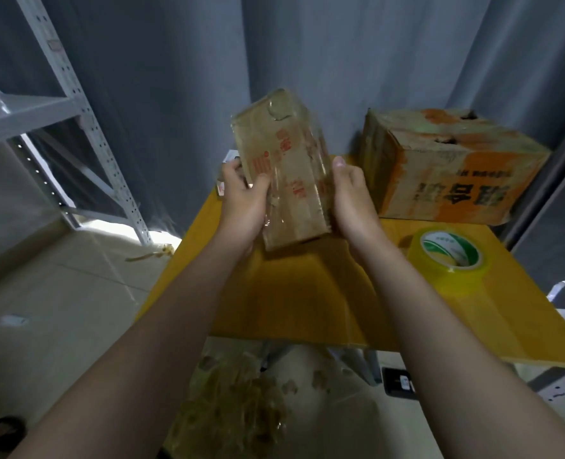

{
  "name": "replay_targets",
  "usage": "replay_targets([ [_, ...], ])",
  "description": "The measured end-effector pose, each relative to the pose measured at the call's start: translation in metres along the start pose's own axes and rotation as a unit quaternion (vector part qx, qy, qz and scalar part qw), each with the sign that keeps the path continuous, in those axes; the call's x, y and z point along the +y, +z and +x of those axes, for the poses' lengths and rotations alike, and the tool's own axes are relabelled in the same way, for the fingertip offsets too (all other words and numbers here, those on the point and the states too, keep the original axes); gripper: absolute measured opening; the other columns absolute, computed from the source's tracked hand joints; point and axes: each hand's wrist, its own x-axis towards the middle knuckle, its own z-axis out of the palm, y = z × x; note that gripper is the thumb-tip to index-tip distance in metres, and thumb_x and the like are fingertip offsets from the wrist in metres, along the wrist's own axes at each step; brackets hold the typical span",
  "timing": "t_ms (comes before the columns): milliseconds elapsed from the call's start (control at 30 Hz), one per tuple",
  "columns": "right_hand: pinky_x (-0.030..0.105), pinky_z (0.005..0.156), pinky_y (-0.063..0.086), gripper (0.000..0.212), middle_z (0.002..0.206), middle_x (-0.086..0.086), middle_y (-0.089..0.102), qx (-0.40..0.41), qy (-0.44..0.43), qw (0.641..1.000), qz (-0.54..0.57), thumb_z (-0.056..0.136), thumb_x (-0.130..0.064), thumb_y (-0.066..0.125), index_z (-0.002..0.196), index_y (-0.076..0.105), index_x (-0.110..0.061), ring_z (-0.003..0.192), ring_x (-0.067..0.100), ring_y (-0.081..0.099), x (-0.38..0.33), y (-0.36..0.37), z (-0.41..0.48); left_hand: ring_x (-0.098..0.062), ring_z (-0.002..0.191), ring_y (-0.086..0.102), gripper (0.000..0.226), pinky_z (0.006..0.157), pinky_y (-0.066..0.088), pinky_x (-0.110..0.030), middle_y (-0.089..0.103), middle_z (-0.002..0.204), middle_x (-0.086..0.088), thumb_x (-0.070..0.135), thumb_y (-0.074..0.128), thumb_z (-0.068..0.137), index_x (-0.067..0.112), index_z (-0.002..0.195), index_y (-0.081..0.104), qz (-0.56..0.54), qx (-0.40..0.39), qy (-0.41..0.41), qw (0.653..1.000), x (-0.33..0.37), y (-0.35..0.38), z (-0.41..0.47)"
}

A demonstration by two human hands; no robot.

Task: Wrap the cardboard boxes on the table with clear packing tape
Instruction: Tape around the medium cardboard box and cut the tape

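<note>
Box (287, 173), red print illegible, gripped btw L hand (243, 197) + R hand (350, 197); tape roll (448, 276) label green.

One view, from the person's head, faces forward and steeply down over both forearms, which run in from the bottom corners. The left hand (241, 200) and right hand (350, 197) meet around a box (291, 180) at mid-frame, close to the lens. Below them the table (307, 309) fills the middle and right, its near edge crossing the lower third, a big box (446, 167) at its far right corner. The wide lens also takes in floor (59, 293) on the left and under the near edge, a rack (75, 104) upper left and curtain (340, 61) behind; uprights lean outward at the top.
</note>
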Motion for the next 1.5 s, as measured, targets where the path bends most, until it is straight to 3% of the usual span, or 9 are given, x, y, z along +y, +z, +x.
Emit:
replay_targets([
  [133, 0.034, 0.088, 0.034, 0.037, 0.133, 0.000, 0.047, 0.030, -0.004, 1.000, -0.007, 0.108, -0.059, 0.029, 0.120, 0.041, -0.027, 0.112, 0.018, 0.050, 0.001, -0.001, -0.010, 0.008, 0.117, 0.057, 0.077, 0.095, 0.052, -0.016, 0.054, 0.123, 0.016, 0.045, 0.069, 0.093, 0.019, 0.151, 0.026, 0.074, 0.008, 0.060, 0.995, 0.009, 0.017, -0.015],
  [233, 0.041, 0.099, 0.036, 0.035, 0.126, -0.001, 0.035, 0.034, -0.036, 0.996, -0.076, 0.106, -0.062, 0.027, 0.116, 0.036, -0.030, 0.117, 0.026, 0.048, 0.000, 0.001, -0.018, -0.017, 0.133, 0.048, 0.115, 0.112, 0.044, -0.034, 0.045, 0.124, 0.009, 0.066, 0.079, 0.074, 0.009, 0.154, 0.018, 0.110, 0.027, 0.028, 0.993, 0.016, 0.028, -0.023],
  [367, 0.056, 0.109, 0.035, 0.037, 0.121, 0.001, 0.039, 0.055, -0.085, 0.982, -0.158, 0.105, -0.061, 0.026, 0.112, 0.035, -0.026, 0.121, 0.033, 0.052, 0.006, 0.000, -0.029, -0.027, 0.140, 0.039, 0.120, 0.116, 0.040, -0.042, 0.035, 0.145, -0.004, 0.065, 0.081, 0.073, 0.013, 0.156, 0.011, 0.154, 0.039, 0.044, 0.986, 0.014, 0.033, -0.028],
  [633, 0.044, 0.068, 0.047, 0.044, 0.107, 0.004, 0.052, 0.151, -0.250, 0.932, -0.213, 0.102, -0.060, 0.036, 0.111, 0.035, -0.016, 0.088, 0.033, 0.060, 0.009, -0.020, -0.023, 0.003, 0.103, 0.065, 0.074, 0.093, 0.055, -0.024, 0.063, 0.113, 0.016, 0.029, 0.085, 0.081, 0.022, 0.135, 0.035, 0.048, 0.017, 0.073, 0.996, 0.018, 0.022, -0.036],
  [833, 0.029, 0.057, 0.028, 0.020, 0.066, -0.017, 0.048, 0.163, -0.292, 0.931, -0.148, 0.108, -0.026, 0.051, 0.110, 0.047, -0.006, 0.059, 0.006, 0.050, 0.018, -0.035, -0.014, -0.017, 0.104, 0.072, 0.069, 0.095, 0.058, -0.045, 0.070, 0.117, 0.002, 0.034, 0.083, 0.081, 0.025, 0.132, 0.038, 0.016, -0.030, 0.012, 0.999, 0.013, 0.005, -0.034],
  [1033, 0.020, 0.055, 0.036, 0.012, 0.054, -0.006, 0.052, 0.185, -0.272, 0.939, -0.102, 0.106, -0.021, 0.057, 0.102, 0.046, -0.017, 0.054, 0.008, 0.053, 0.015, -0.027, -0.015, -0.017, 0.098, 0.071, 0.072, 0.071, 0.053, -0.030, 0.069, 0.121, -0.005, 0.039, 0.081, 0.080, 0.024, 0.136, 0.039, -0.002, -0.033, -0.005, 0.999, 0.007, -0.007, -0.030],
  [1267, 0.024, 0.078, 0.049, 0.035, 0.089, -0.013, 0.071, 0.021, -0.061, 0.996, 0.065, 0.110, -0.050, 0.039, 0.117, 0.059, -0.023, 0.090, 0.005, 0.068, -0.009, -0.020, -0.019, -0.019, 0.077, 0.068, 0.076, 0.045, 0.043, -0.028, 0.070, 0.099, -0.012, 0.044, 0.076, 0.076, 0.023, 0.142, 0.045, -0.061, -0.056, 0.002, 0.997, 0.007, -0.025, -0.025],
  [1433, 0.047, 0.112, 0.044, 0.082, 0.139, 0.000, 0.065, -0.071, 0.011, 0.996, 0.052, 0.088, -0.090, 0.030, 0.137, 0.060, -0.031, 0.129, 0.022, 0.061, -0.005, -0.012, -0.014, -0.008, 0.108, 0.066, 0.049, 0.092, 0.055, -0.031, 0.063, 0.118, 0.009, 0.022, 0.062, 0.099, 0.031, 0.142, 0.039, 0.023, -0.059, 0.058, 0.996, 0.007, -0.021, -0.022],
  [1500, 0.037, 0.102, 0.044, 0.063, 0.134, -0.003, 0.061, -0.007, -0.010, 1.000, 0.002, 0.094, -0.080, 0.037, 0.128, 0.051, -0.028, 0.121, 0.018, 0.060, -0.004, -0.007, -0.017, -0.010, 0.118, 0.060, 0.054, 0.106, 0.051, -0.041, 0.057, 0.125, 0.007, 0.027, 0.071, 0.094, 0.028, 0.137, 0.038, 0.077, -0.061, 0.069, 0.993, 0.007, -0.015, -0.021],
])
